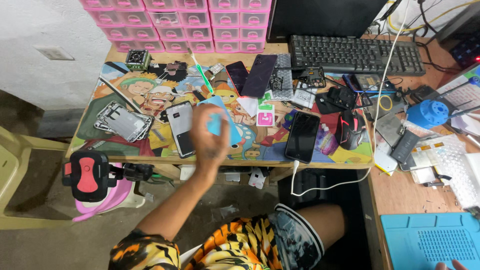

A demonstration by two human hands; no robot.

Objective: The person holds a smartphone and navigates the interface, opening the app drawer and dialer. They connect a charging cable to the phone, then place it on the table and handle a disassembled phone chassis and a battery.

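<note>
Your left hand (209,136) is raised over the front edge of the bench (115,54), blurred by motion, with its fingers closed around a light blue phone (218,119) that sticks out past your knuckles toward the back. The phone sits above the colourful cartoon mat (125,90), near its middle. Only the fingertips of your right hand (452,265) show at the bottom right corner, resting at the edge of a blue work mat (425,240); you cannot tell whether that hand is apart or closed on anything.

Just left of your left hand lies a phone with a grey back (181,128), and further left an opened phone frame (123,121). To the right, a black phone (302,136) lies face up near the front edge, with a white cable (330,186) hanging below it. A dark purple phone (259,75) rests tilted further back. A black keyboard (356,54) stands at the rear, beside pink drawer boxes (180,22). A red and black phone holder (88,175) is clamped at the left front corner.
</note>
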